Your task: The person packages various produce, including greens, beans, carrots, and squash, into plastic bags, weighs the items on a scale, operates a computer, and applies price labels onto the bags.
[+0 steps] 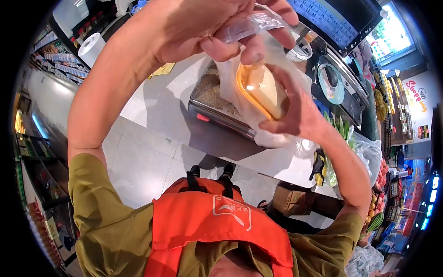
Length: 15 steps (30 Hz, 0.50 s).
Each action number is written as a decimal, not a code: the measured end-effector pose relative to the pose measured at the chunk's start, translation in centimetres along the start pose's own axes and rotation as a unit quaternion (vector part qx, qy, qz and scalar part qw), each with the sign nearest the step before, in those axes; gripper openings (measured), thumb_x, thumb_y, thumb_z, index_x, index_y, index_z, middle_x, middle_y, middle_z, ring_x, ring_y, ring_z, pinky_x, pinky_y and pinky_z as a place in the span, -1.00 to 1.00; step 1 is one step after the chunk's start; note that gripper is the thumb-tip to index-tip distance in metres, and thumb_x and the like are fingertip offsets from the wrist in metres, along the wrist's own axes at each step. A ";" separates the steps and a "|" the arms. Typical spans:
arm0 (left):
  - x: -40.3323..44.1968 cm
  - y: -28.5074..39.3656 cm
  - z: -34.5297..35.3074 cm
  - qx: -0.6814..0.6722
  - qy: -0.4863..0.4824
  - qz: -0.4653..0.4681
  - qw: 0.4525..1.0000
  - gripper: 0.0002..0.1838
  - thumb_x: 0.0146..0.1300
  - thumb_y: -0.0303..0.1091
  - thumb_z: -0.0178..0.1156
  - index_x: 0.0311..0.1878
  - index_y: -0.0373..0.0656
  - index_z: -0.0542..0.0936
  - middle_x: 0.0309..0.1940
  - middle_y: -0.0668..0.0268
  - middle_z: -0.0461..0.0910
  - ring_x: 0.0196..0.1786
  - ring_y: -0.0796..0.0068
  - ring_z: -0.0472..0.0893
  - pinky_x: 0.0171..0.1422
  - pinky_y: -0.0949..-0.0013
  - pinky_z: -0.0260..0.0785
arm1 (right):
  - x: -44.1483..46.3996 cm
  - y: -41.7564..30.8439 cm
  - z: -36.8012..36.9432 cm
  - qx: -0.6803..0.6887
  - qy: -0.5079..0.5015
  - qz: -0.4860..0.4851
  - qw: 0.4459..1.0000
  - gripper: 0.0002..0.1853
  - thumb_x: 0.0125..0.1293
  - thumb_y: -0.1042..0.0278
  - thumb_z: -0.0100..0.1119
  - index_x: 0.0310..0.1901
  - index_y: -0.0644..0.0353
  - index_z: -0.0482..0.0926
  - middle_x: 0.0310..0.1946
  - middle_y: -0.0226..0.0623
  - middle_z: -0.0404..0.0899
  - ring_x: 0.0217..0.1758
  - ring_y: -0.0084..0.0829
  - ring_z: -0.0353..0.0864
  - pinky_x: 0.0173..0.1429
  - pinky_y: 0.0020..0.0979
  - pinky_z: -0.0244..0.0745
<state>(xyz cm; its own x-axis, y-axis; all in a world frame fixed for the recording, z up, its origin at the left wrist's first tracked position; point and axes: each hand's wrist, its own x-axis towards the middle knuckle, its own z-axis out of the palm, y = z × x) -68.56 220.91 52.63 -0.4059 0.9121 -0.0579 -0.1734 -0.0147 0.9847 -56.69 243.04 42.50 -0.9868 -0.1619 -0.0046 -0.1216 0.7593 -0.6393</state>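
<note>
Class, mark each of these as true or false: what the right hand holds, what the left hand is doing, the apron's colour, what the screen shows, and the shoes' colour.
1. The right hand holds an orange-edged tray with a pale block in it. True.
2. The left hand lies flat on the counter. False: it is raised, with clear plastic in its fingers.
3. The person's apron is dark blue. False: it is bright orange-red.
4. The screen beyond the hands shows letters and numbers. True.
5. The shoes on the tiled floor are white. False: they are dark.
</note>
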 end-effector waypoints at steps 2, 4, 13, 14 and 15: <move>0.3 -0.2 0.4 -0.029 -0.041 0.005 0.999 -0.38 0.53 0.19 -0.15 0.08 -0.32 0.41 -0.09 0.05 0.61 -0.61 0.51 0.57 -0.77 0.60 0.08 | 0.5 0.0 -0.6 -0.033 -0.002 0.050 0.998 0.11 -0.17 0.19 0.60 0.44 0.25 0.17 0.26 -0.01 0.41 0.33 -0.12 0.44 0.41 -0.21 0.31; 0.5 0.5 0.3 -0.132 -0.108 -0.035 0.985 -0.36 0.54 0.16 -0.15 0.11 -0.38 0.37 -0.06 0.00 0.61 -0.60 0.45 0.61 -0.79 0.62 0.11 | 1.1 2.3 -0.9 -0.102 -0.002 0.026 0.994 0.07 -0.14 0.16 0.58 0.42 0.24 0.19 0.23 0.00 0.44 0.27 -0.05 0.48 0.36 -0.17 0.36; 3.0 -0.9 -0.8 -0.220 -0.146 -0.017 0.964 -0.39 0.51 0.09 -0.04 0.18 -0.39 0.41 0.06 -0.15 0.55 -0.42 0.28 0.72 -0.71 0.61 0.41 | 3.0 4.7 0.8 -0.254 0.005 -0.046 0.966 -0.02 -0.08 0.00 0.42 0.41 0.22 0.26 0.20 0.13 0.41 0.26 0.07 0.41 0.37 -0.14 0.32; 2.6 -0.7 0.0 -0.224 -0.120 -0.022 0.967 -0.39 0.50 0.08 -0.04 0.18 -0.40 0.41 0.07 -0.15 0.55 -0.41 0.26 0.73 -0.70 0.61 0.43 | 3.5 5.3 1.2 -0.291 0.023 -0.100 0.951 -0.02 -0.07 -0.02 0.40 0.41 0.20 0.27 0.16 0.11 0.44 0.23 0.07 0.43 0.35 -0.15 0.35; 2.3 -0.4 0.7 -0.227 -0.093 -0.025 0.969 -0.39 0.50 0.07 -0.03 0.18 -0.41 0.41 0.08 -0.15 0.55 -0.40 0.25 0.73 -0.69 0.60 0.45 | 4.0 5.5 1.3 -0.303 0.015 -0.113 0.946 -0.03 -0.08 -0.03 0.39 0.41 0.19 0.28 0.18 0.13 0.41 0.23 0.10 0.42 0.34 -0.13 0.34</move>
<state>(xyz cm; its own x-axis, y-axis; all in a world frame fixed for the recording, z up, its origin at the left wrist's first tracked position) -68.80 223.26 52.26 -0.2255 0.9738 -0.0310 -0.5834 -0.1095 0.8048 -61.15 245.77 37.95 -0.9298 -0.3519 0.1076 -0.3597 0.9309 -0.0638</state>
